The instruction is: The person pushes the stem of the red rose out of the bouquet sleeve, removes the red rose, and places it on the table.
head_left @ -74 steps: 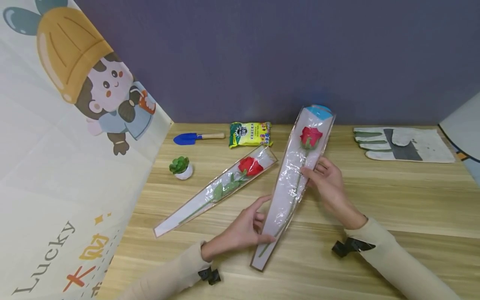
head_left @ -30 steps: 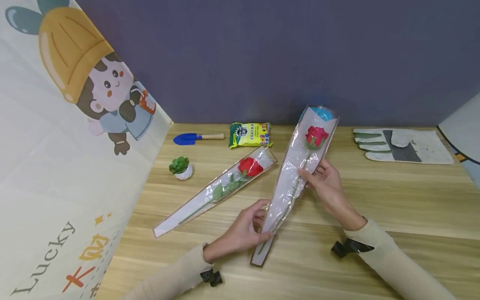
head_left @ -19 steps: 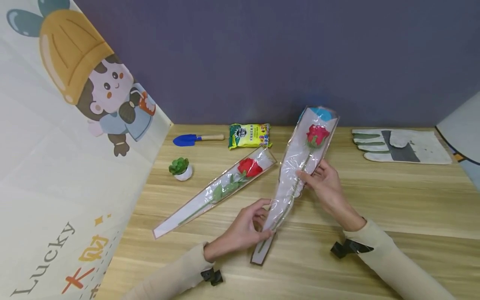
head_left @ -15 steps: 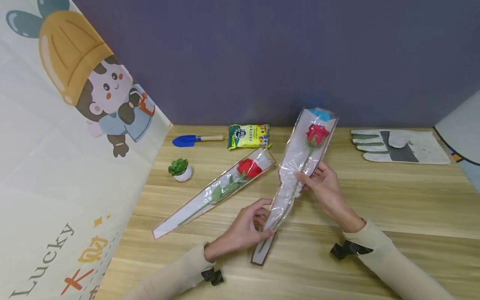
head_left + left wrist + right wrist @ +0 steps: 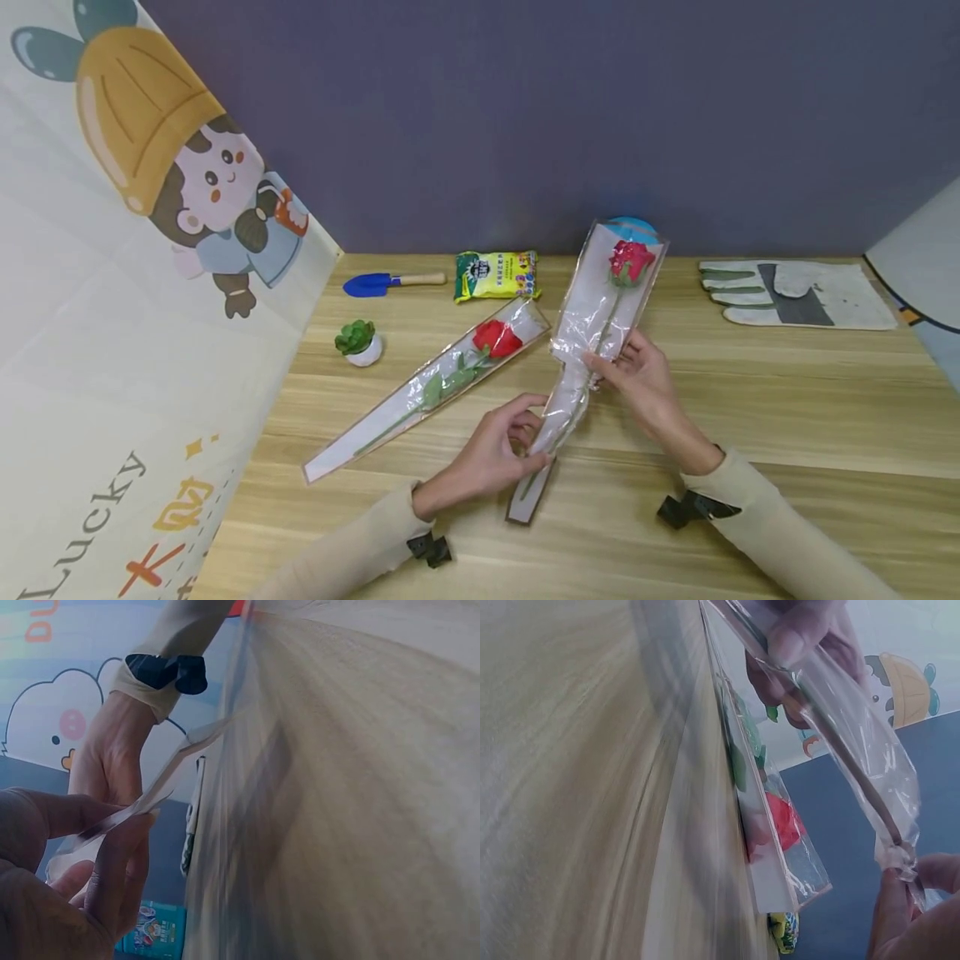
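A dark purple-grey wall (image 5: 525, 133) stands at the back, and before it runs the wood-grain bench (image 5: 757, 417), with a pale printed panel (image 5: 82, 275) along the left side bearing a cartoon child in an orange hat and the word "Lucky". Two forearms in beige sleeves (image 5: 780, 517) reach in from the near edge. Between them, raised off the bench as the wrist views show, is the held rose (image 5: 573, 379), a red bloom on a long green stem inside a clear, white-backed wrapper; it slants, bloom end to the back and right, and the wrapper is crumpled at its waist. To its left the second rose (image 5: 427, 390), wrapped in the same way, lies flat on the bench, bloom also towards the back. A white, grey and green work glove (image 5: 798, 293) lies at the right rear, fingers to the left. Both hands grip the held rose: the left hand (image 5: 487, 450) pinches the narrow lower part, thumb in front, while the right hand (image 5: 641, 383) pinches the crumpled waist. The trowel (image 5: 393, 282), blue-bladed and wooden-handled, lies at the left rear, with a yellow and green packet (image 5: 497, 277) just right of it. Nearer sits a small succulent (image 5: 359, 342) in a white pot. A black device (image 5: 429, 550) is on each wrist
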Available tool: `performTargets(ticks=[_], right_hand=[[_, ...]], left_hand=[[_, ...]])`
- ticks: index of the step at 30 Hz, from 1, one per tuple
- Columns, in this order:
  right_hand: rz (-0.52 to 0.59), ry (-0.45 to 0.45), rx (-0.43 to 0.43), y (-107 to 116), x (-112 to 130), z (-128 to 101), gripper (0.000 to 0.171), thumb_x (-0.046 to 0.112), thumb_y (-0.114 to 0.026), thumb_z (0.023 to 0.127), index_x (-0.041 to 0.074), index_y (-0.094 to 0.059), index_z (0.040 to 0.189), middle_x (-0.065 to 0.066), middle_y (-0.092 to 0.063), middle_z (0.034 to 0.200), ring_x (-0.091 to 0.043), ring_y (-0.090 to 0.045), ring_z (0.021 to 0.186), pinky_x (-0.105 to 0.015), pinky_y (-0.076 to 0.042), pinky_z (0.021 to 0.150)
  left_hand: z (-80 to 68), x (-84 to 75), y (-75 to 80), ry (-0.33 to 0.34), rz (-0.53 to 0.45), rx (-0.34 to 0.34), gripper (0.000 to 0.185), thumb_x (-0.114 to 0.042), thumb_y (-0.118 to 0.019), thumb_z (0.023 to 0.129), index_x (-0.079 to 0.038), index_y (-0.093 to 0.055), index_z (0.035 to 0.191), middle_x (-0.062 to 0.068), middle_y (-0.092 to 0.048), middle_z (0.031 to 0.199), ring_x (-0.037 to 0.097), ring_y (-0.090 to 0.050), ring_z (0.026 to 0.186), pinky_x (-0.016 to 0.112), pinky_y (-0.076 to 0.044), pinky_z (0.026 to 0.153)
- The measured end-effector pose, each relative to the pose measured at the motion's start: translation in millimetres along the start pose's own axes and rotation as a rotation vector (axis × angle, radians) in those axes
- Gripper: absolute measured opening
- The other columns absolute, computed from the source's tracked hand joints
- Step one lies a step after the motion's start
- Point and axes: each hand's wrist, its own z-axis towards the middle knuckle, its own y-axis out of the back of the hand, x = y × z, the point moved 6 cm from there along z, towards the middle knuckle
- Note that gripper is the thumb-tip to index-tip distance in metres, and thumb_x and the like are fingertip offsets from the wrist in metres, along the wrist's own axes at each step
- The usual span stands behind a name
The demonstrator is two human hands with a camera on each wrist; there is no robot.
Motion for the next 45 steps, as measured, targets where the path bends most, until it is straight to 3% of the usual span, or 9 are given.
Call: performTargets(ticks=[7, 23, 33, 40, 45], right_hand=[[-0.027, -0.006, -0.005, -3.9, -0.7, -3.5, 0.054, -0.005, -0.069, 0.094, -0.009, -0.044, 0.143, 0.020, -0.074, 0.100, 0.002, -0.070, 0.091, -0.015, -0.060, 0.078], [-0.070, -0.033, -0.015, -4.2, -4.5, -9.7, 0.057, -0.002, -0.071, 0.094, -0.008, -0.044, 0.145, 0.023, -0.072, 0.105, 0.002, -0.071, 0.097, -0.016, -0.060, 0.086], [-0.145, -0.031, -0.011, -5.0, -3.9, -7.5, 0.057, 0.003, -0.072, 0.095, -0.006, -0.046, 0.145, 0.005, -0.071, 0.118, 0.002, -0.069, 0.099, -0.016, -0.059, 0.088], [-0.195, -0.037, 0.009, -4.3, 0.8, -11.1, 0.059, 0.006, -0.073, 0.096, -0.005, -0.045, 0.146, -0.023, -0.063, 0.138, 0.003, -0.068, 0.100, -0.016, -0.059, 0.088], [-0.183, -0.015, 0.007, -3.8, 5.9, -9.7, 0.059, 0.004, -0.074, 0.094, -0.005, -0.046, 0.146, 0.001, -0.072, 0.123, 0.001, -0.069, 0.099, -0.017, -0.060, 0.087]], left_hand=[[2.5, -1.1, -1.8, 0.005, -0.003, -0.003, 0.066, 0.007, -0.080, 0.080, -0.006, -0.057, 0.140, 0.019, -0.075, 0.107, 0.004, -0.063, 0.083, 0.019, -0.059, 0.081], [8.0, -2.7, -2.7, 0.014, 0.014, -0.003, 0.063, 0.006, -0.079, 0.082, -0.015, -0.060, 0.139, 0.010, -0.076, 0.106, 0.003, -0.065, 0.081, 0.021, -0.060, 0.078], [10.8, -1.2, 0.1, -0.005, -0.012, 0.001, 0.063, 0.007, -0.079, 0.082, -0.015, -0.060, 0.137, 0.013, -0.076, 0.106, 0.009, -0.067, 0.084, 0.023, -0.060, 0.080], [10.9, -1.4, -3.8, 0.022, -0.023, 0.027, 0.064, 0.008, -0.080, 0.081, -0.015, -0.060, 0.138, 0.013, -0.077, 0.107, 0.004, -0.067, 0.081, 0.023, -0.061, 0.077], [12.4, -3.3, -6.8, 0.036, -0.018, 0.046, 0.065, 0.008, -0.080, 0.081, -0.012, -0.059, 0.139, 0.016, -0.076, 0.109, 0.001, -0.065, 0.079, 0.020, -0.062, 0.074]])
